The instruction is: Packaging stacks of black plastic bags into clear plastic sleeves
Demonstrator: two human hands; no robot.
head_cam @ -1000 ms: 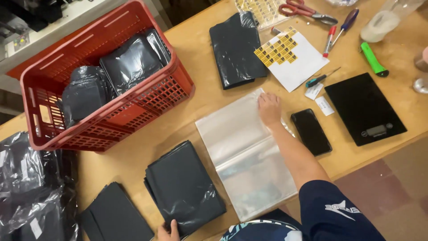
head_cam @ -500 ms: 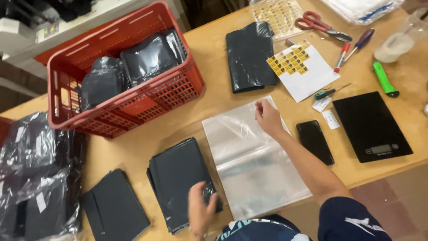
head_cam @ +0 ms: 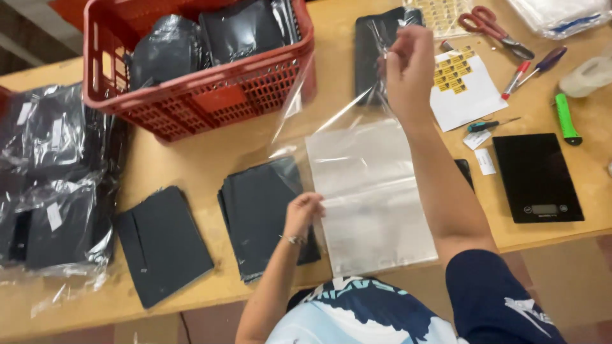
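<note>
My right hand [head_cam: 409,70] is raised above the table and pinches the top edge of a clear plastic bag [head_cam: 331,118], which hangs slanted down to the left. My left hand [head_cam: 305,213] curls on the left edge of the flat stack of clear bags [head_cam: 370,197] lying at the table's front. Just left of that hand lies a stack of dark folded garments [head_cam: 258,213]. A single dark folded piece [head_cam: 162,245] lies further left.
A red basket [head_cam: 210,102] with bagged dark garments stands at the back left. More bagged dark items [head_cam: 51,178] pile up at the far left. A black scale [head_cam: 539,178], sticker sheet [head_cam: 468,83], scissors [head_cam: 491,25], green marker [head_cam: 564,118] and pens [head_cam: 529,70] lie to the right.
My right hand rose from the clear bag stack, lifting one bag by its top edge. My left hand moved from the dark garment stack to the clear bags' left edge.
</note>
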